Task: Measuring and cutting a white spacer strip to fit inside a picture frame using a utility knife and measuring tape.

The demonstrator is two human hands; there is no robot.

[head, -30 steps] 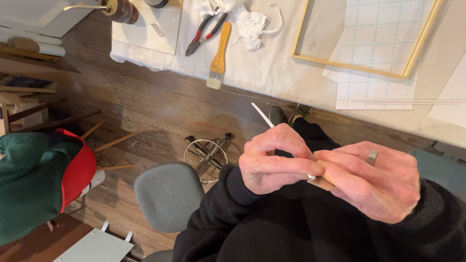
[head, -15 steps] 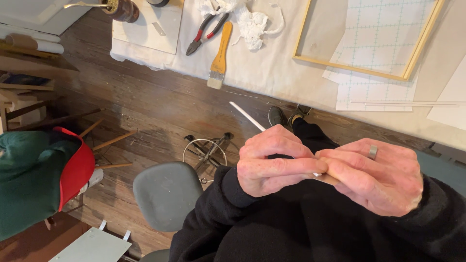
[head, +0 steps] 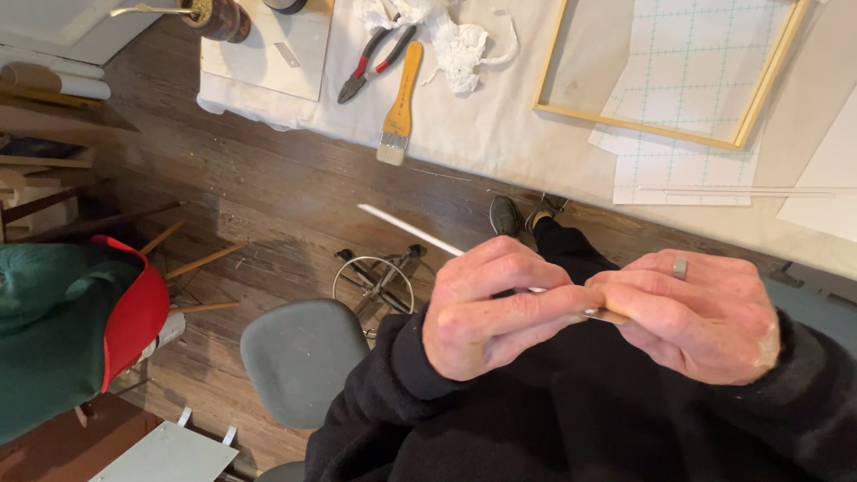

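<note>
1. A thin white strip sticks out to the far left from the left hand, over the wood floor.
2. The strip's near end runs in under the left fingers and is hidden there; a short pale bit shows between the two hands.
3. The left hand is curled narrow, thumb and fingers pinched on the strip.
4. The right hand, with a ring, is also curled narrow and meets the left at the fingertips; it grips a small tool of which only a tip shows, so I cannot tell what it is.
5. Both hands sit close above the lap, in black sleeves.
6. On the far table lie a brush, red-handled pliers, a crumpled white rag and a wood frame over grid paper.
7. A grey stool stands left of the hands, and a green and red bundle lies at the far left.
</note>
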